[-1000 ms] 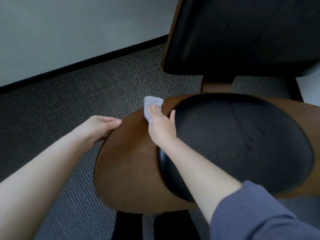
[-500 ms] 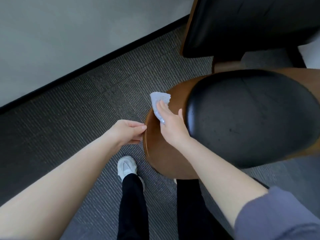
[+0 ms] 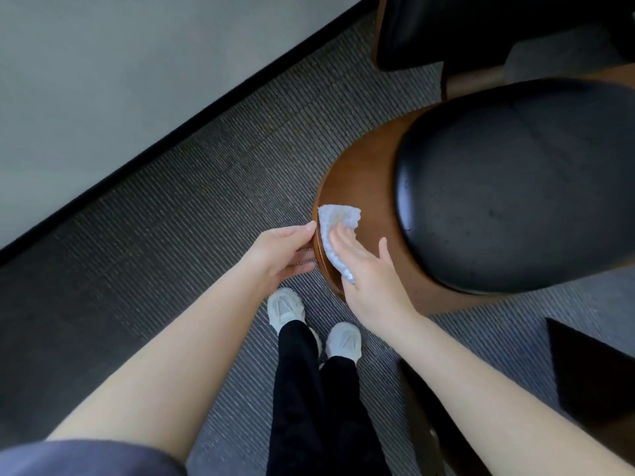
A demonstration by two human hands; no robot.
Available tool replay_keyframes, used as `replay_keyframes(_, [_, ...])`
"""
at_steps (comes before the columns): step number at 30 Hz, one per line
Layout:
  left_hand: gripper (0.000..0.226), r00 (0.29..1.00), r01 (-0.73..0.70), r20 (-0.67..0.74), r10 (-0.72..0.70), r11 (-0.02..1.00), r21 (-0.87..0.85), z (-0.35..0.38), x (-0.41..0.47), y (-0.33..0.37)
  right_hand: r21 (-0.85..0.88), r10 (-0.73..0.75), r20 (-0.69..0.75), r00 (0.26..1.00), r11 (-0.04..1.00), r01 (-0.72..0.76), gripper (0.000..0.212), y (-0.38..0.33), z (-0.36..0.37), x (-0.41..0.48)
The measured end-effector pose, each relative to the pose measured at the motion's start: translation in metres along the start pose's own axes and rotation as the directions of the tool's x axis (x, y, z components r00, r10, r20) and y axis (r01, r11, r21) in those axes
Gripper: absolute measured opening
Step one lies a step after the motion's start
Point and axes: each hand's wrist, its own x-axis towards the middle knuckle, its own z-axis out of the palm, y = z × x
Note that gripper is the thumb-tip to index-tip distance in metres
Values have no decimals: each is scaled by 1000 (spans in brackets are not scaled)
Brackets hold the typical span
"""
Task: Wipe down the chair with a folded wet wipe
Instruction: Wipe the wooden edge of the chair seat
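The chair has a brown wooden seat shell (image 3: 364, 180) with a black cushion (image 3: 515, 187) and a black backrest (image 3: 481, 25) at the top right. A folded white wet wipe (image 3: 338, 218) lies on the wooden rim at the seat's left edge. My right hand (image 3: 367, 269) presses the wipe flat against the wood with straight fingers, thumb spread toward the cushion. My left hand (image 3: 285, 252) grips the outer edge of the wooden rim just left of the wipe, thumb on top and fingers curled under it.
Grey ribbed carpet (image 3: 192, 214) covers the floor, and a pale wall with a black baseboard (image 3: 178, 132) runs diagonally at upper left. My white shoes (image 3: 285, 305) and black trousers stand below the seat. Dark furniture (image 3: 591, 369) sits at lower right.
The view has tilted down and the chair sits further right in frame. My right hand slid the wipe along the wooden rim toward me. My left hand stayed on the rim beside it.
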Motion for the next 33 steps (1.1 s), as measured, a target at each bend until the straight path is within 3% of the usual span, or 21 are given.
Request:
replay_keyframes(5, [18, 1000, -5, -5, 5, 999, -38, 2, -6, -5, 46, 58, -53, 997, 997, -56, 65, -4, 2, 26])
replay_keyframes(8, [22, 999, -32, -14, 32, 999, -22, -1, -8, -9, 92, 19, -62, 998, 996, -14, 67, -15, 9, 4])
replay_keyframes(13, [17, 997, -65, -32, 65, 998, -14, 3, -13, -14, -41, 61, -65, 996, 997, -64, 66, 2, 10, -13])
replay_keyframes(18, [20, 992, -120, -39, 121, 992, 45, 6, -16, -17, -35, 42, -85, 996, 998, -45, 66, -15, 19, -30])
replay_keyframes(22, [20, 989, -131, -69, 135, 990, 51, 10, -18, -18, -54, 176, -100, 979, 982, -182, 67, 2, 23, -46])
replay_keyframes(27, [26, 983, -161, -69, 170, 980, 114, 10, -21, -20, -1, 139, -125, 982, 990, -140, 71, -18, 39, -57])
replay_keyframes(31, [21, 980, -165, -92, 178, 977, 137, 18, -27, -23, -34, 281, -155, 947, 957, -289, 70, 7, 42, -72])
replay_keyframes(33, [20, 975, -175, -107, 194, 971, 160, 20, -28, -23, 3, 261, -166, 951, 964, -265, 70, 2, 42, -65])
